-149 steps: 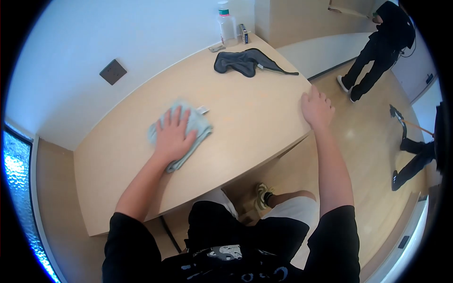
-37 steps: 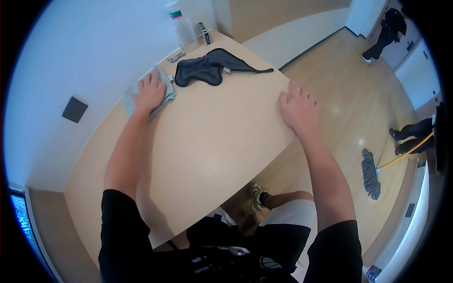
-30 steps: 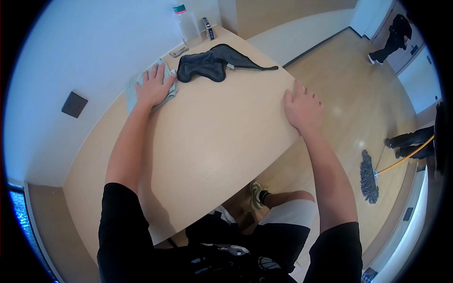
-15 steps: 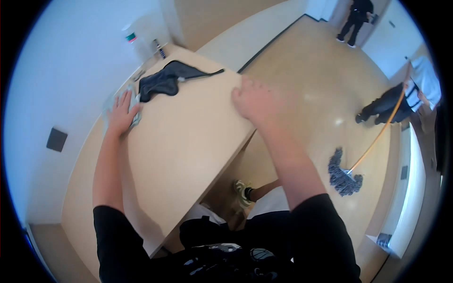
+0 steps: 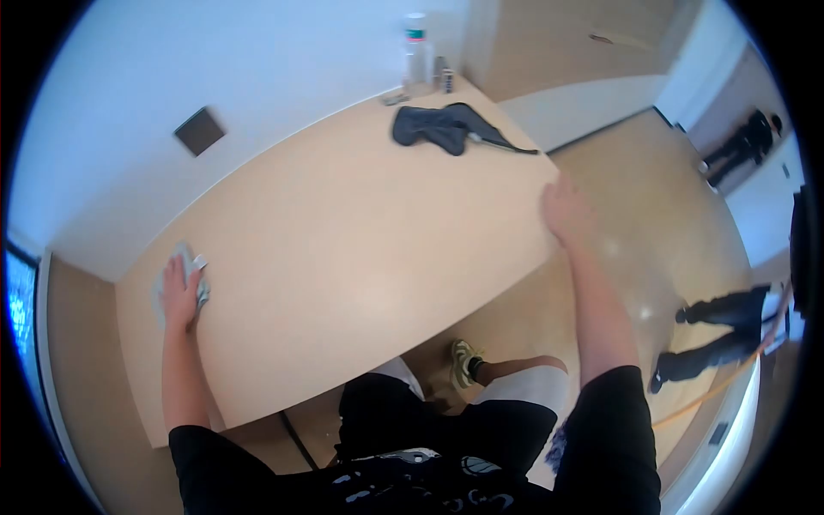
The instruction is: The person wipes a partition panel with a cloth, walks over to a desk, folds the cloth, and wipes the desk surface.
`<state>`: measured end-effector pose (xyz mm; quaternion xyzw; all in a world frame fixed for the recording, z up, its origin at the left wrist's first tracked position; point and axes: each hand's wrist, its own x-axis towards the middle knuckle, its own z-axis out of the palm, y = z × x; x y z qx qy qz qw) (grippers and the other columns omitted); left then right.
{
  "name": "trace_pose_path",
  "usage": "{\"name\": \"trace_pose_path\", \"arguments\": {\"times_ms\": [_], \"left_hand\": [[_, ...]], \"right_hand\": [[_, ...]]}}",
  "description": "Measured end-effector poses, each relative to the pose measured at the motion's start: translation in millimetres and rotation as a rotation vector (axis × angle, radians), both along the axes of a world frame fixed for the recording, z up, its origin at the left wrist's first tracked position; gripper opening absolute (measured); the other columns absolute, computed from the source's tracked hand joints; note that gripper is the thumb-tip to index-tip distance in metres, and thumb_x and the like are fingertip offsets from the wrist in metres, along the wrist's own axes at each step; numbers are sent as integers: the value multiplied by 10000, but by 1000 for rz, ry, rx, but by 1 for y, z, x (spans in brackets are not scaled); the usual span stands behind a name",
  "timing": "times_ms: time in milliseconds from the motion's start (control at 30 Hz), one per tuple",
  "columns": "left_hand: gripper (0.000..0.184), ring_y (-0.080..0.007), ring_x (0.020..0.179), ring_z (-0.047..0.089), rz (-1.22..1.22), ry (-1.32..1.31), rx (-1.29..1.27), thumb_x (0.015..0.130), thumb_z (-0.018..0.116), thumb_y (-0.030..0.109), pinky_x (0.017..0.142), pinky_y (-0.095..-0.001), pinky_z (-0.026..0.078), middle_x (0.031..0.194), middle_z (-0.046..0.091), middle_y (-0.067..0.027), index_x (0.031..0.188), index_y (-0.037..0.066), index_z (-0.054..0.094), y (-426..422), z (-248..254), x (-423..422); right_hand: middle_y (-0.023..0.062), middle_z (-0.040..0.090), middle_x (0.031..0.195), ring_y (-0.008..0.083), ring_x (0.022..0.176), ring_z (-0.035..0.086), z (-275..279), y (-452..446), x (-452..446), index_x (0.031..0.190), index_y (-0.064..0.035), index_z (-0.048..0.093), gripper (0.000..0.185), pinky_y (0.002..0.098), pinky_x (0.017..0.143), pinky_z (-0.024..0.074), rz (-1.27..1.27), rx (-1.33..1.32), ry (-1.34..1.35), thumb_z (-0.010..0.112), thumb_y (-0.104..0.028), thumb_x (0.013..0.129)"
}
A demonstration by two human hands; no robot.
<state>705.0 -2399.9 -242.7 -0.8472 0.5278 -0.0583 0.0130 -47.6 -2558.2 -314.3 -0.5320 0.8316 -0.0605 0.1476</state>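
My left hand [image 5: 179, 296] lies with its fingers apart on a pale green cloth [image 5: 202, 290], pressing it to the wooden tabletop [image 5: 343, 249] near the left end. At the table's right edge rests my right hand [image 5: 566, 208], its fingers over the rim and blurred; whether they grip the edge is unclear. A dark grey cloth [image 5: 433, 127] lies crumpled at the back right. Behind it stand a clear bottle [image 5: 416, 58] with a green label and a small box [image 5: 447, 81]. A small flat item [image 5: 395, 99] lies beside the bottle.
A dark socket plate [image 5: 199, 131] is on the wall behind the table. To the right, a person's dark-trousered legs [image 5: 721, 335] are near an orange mop handle [image 5: 712, 390]. Another person [image 5: 745, 148] is farther back by a door. A window [image 5: 21, 296] is at the far left.
My left hand and the pale green cloth have moved along the table from beside the dark cloth to the left end. The camera view has turned left. My right hand remains at the table edge.
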Motion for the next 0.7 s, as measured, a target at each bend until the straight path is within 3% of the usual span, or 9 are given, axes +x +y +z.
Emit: {"name": "trace_pose_path", "arguments": {"times_ms": [67, 133, 200, 300, 500, 600, 700], "left_hand": [[778, -349, 1544, 224, 278, -15, -17, 1007, 431, 636, 1193, -648, 168, 1677, 254, -131, 1612, 164, 301, 63, 9, 68], [789, -348, 1547, 215, 360, 26, -93, 1003, 423, 654, 1207, -608, 173, 1680, 248, -134, 1611, 165, 308, 137, -8, 186], [802, -333, 1551, 207, 560, 40, -42, 998, 404, 671, 1212, -599, 151, 1685, 236, -131, 1611, 163, 307, 178, 27, 169], [790, -308, 1558, 196, 378, 111, -86, 997, 377, 682, 1200, -641, 110, 1695, 223, -102, 1618, 202, 294, 208, 0, 253], [742, -295, 1563, 181, 535, -2, 22, 998, 368, 674, 1179, -682, 97, 1699, 226, -52, 1619, 276, 285, 189, 0, 229], [771, -317, 1564, 166, 576, 8, 72, 994, 372, 673, 1177, -691, 103, 1699, 219, -78, 1624, 239, 274, 184, 8, 209], [786, -341, 1559, 176, 468, 44, 32, 1002, 377, 656, 1178, -691, 108, 1696, 213, -111, 1628, 194, 261, 183, 0, 195]], "right_hand": [[266, 493, 1481, 456, 1354, 487, -17, 3, -8, 1547, -128, 375, 649, 619, 1118, 354, -1, -67, 33, 376, -484, 1004], [249, 488, 1491, 433, 1370, 478, -18, 5, -9, 1553, -153, 373, 643, 595, 1124, 359, -26, -99, 53, 373, -489, 1004], [231, 485, 1500, 411, 1380, 474, -13, 8, 0, 1560, -177, 367, 642, 572, 1128, 362, -37, -117, 68, 367, -496, 1003], [205, 487, 1510, 386, 1384, 478, 8, 29, 4, 1570, -199, 355, 649, 548, 1133, 365, -60, -88, 95, 356, -508, 1000], [191, 488, 1513, 377, 1387, 476, 40, 39, 23, 1571, -200, 354, 661, 546, 1132, 361, -90, -30, 145, 345, -521, 993], [185, 490, 1514, 373, 1392, 470, 33, 34, 16, 1569, -203, 360, 656, 554, 1133, 347, -81, -44, 106, 345, -517, 993], [178, 493, 1514, 368, 1398, 462, 33, 32, 15, 1568, -204, 364, 652, 551, 1134, 336, -74, -50, 93, 345, -510, 992]]}}
